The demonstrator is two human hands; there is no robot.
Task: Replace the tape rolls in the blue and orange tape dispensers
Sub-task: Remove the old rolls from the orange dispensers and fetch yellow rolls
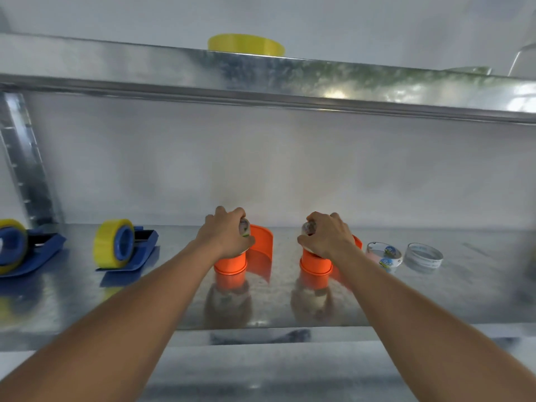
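Two orange tape dispensers stand on the metal shelf. My left hand grips a clear tape roll on top of the left orange dispenser. My right hand grips another clear roll on the right orange dispenser. At the left stand two blue dispensers, one with a yellow roll on it, the other cut by the frame edge and also carrying a yellow roll. Much of each clear roll is hidden by my fingers.
Two clear tape rolls lie flat on the shelf to the right of my right hand. A yellow roll lies on the upper shelf. A perforated metal upright stands at the back left.
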